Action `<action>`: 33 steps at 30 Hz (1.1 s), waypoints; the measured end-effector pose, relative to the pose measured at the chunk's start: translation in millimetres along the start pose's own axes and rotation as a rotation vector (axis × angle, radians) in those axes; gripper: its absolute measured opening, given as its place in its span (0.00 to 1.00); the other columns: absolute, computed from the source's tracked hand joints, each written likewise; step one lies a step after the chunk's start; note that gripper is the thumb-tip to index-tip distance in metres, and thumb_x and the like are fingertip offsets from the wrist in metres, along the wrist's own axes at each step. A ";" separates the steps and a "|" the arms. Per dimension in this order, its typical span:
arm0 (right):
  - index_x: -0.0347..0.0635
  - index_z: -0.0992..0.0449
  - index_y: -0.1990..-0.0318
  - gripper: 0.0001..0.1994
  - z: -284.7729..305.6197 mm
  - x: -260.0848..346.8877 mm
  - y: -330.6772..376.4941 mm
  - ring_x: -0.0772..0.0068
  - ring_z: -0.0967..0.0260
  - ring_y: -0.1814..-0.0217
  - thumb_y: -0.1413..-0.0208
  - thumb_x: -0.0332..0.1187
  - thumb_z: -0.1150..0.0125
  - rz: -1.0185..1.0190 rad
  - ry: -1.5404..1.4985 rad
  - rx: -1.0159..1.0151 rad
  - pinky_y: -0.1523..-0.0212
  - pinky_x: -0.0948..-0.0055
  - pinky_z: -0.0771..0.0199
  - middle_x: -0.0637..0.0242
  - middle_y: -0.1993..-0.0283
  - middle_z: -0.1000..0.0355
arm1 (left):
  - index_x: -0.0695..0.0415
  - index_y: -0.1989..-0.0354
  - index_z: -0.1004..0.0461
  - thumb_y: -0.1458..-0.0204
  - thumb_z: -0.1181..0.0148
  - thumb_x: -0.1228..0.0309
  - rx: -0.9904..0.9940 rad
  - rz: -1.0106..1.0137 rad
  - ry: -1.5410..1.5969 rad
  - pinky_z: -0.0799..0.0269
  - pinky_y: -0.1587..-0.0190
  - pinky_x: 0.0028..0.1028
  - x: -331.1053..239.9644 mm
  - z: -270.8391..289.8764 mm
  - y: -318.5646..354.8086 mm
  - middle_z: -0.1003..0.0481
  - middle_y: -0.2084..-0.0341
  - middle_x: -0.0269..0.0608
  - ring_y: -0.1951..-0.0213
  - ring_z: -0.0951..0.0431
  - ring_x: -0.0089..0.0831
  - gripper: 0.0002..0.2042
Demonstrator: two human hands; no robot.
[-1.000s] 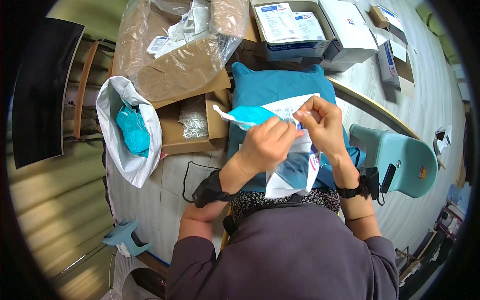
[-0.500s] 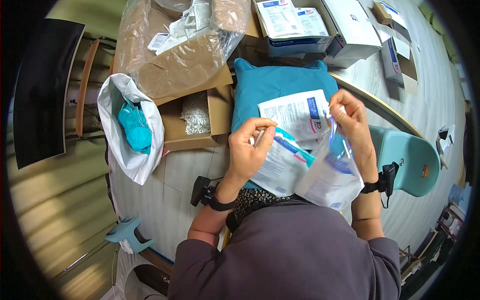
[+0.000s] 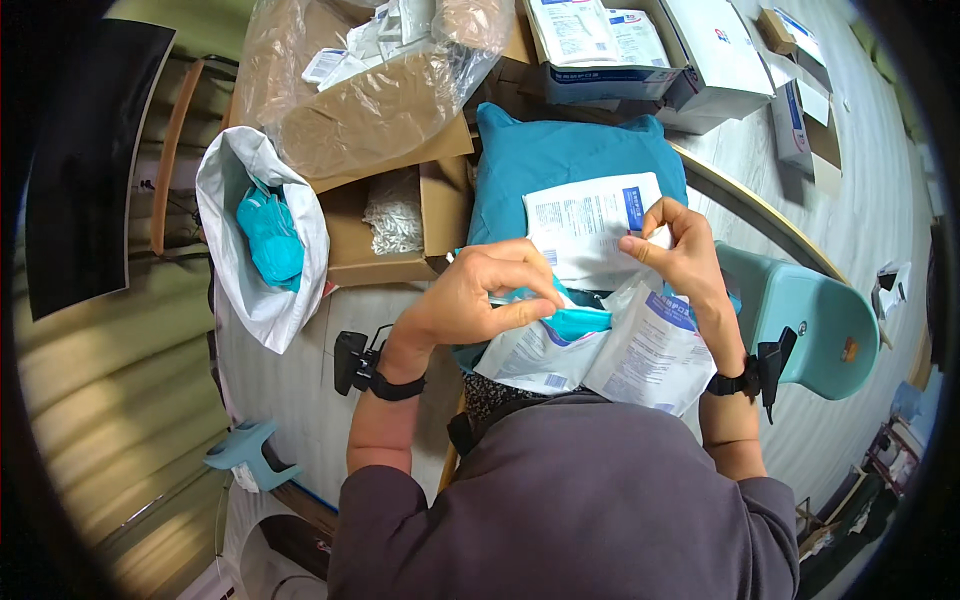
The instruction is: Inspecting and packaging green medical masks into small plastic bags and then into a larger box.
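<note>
My left hand [image 3: 488, 292] is closed, thumb and forefinger pinching the upper edge of a folded teal face mask [image 3: 582, 323]. That mask shows at the mouth of an opened white pouch [image 3: 535, 362] on my lap. Beside it, a second white pouch [image 3: 655, 350] with a blue band leans under my right hand [image 3: 685, 255]. My right thumb and forefinger pinch a small white piece [image 3: 661, 238], whose kind is unclear. Behind both hands, a flat white packet [image 3: 585, 222] with a blue stripe lies on a teal cushion [image 3: 575, 150].
At left, a white bag [image 3: 222, 225] holds teal masks. An open carton [image 3: 445, 215] with white stringy material stands beside it, below a plastic-lined box [image 3: 370, 125] of packets. Far right are a packet-filled box [image 3: 610, 85] and a white carton [image 3: 725, 60]. A teal stool [image 3: 825, 335] stands right.
My left hand has turned over the opened pouch, fingers now at the mask. The right-hand pouch sits lower and wider, and my right hand no longer holds up its clear top.
</note>
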State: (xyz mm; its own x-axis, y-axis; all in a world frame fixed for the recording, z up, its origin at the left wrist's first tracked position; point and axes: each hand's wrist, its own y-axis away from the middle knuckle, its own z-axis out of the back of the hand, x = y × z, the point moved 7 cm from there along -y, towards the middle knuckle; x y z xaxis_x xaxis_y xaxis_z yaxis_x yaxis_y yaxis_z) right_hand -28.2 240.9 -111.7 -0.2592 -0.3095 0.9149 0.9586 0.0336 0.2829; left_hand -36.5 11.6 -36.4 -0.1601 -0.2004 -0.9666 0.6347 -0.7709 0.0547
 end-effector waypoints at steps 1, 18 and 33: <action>0.43 0.30 0.72 0.14 0.4 -2.3 -0.8 0.85 0.46 0.72 0.55 0.30 0.25 -0.028 0.083 -0.006 0.70 0.81 0.47 0.79 0.75 0.38 | 0.57 0.65 0.17 0.53 0.34 0.75 0.033 -0.009 0.029 0.38 0.72 0.23 2.1 -0.6 0.6 0.23 0.70 0.33 0.72 0.30 0.21 0.06; 0.36 0.29 0.69 0.09 -30.3 28.7 9.1 0.76 0.37 0.68 0.53 0.24 0.32 0.041 0.173 0.148 0.65 0.73 0.36 0.70 0.74 0.33 | 0.62 0.57 0.27 0.40 0.44 0.74 -0.785 -0.058 0.584 0.38 0.73 0.17 47.9 83.3 26.4 0.29 0.74 0.29 0.76 0.35 0.14 0.06; 0.40 0.26 0.49 0.29 28.0 -0.6 -29.5 0.50 0.24 0.54 0.61 0.38 0.24 0.030 0.873 -0.184 0.58 0.58 0.25 0.53 0.51 0.25 | 0.64 0.75 0.23 0.50 0.33 0.68 -0.462 0.096 -0.183 0.34 0.67 0.28 54.1 76.7 -46.8 0.26 0.78 0.43 0.73 0.27 0.29 0.11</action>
State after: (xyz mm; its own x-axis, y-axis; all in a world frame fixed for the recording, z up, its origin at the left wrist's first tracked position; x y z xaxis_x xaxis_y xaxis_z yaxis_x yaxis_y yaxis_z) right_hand -59.6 266.8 -112.5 -0.1235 -0.9269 0.3544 0.9868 -0.0769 0.1427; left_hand -132.9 -9.5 -72.0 -0.1885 -0.3919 -0.9005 0.9145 -0.4042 -0.0155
